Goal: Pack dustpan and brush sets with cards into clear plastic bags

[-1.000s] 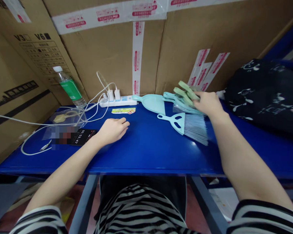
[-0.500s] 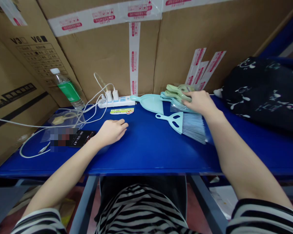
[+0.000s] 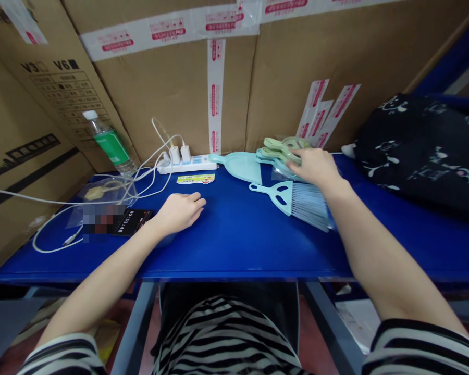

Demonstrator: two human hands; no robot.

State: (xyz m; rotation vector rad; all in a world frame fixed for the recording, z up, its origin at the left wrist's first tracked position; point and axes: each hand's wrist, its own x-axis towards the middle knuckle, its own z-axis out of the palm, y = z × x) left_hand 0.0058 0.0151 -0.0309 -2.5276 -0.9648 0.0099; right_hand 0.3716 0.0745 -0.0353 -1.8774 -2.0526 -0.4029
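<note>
At the back right of the desk, my right hand (image 3: 315,165) is curled over a stack of light green and light blue brushes and dustpans, with its fingers on the upper light green brush (image 3: 281,151). Clear plastic film shows around the stack, and my hand hides part of it. In front lies a light blue hand brush (image 3: 283,197), bristles to the right. A light blue dustpan (image 3: 240,165) lies flat to the left of the stack. My left hand (image 3: 182,211) rests on the desk, fingers loosely curled in, with nothing seen in it.
A white power strip (image 3: 187,164) with chargers and cables stands along the cardboard wall (image 3: 172,88). To the left are a water bottle (image 3: 111,146) and a phone (image 3: 131,222) showing a timer. A printed card (image 3: 195,178) lies mid-desk. A black patterned bag (image 3: 422,156) sits at right.
My right hand has shifted slightly left and nearer over the stack, its fingers still on the green brush. My left hand stays put. The phone's timer has advanced one second.
</note>
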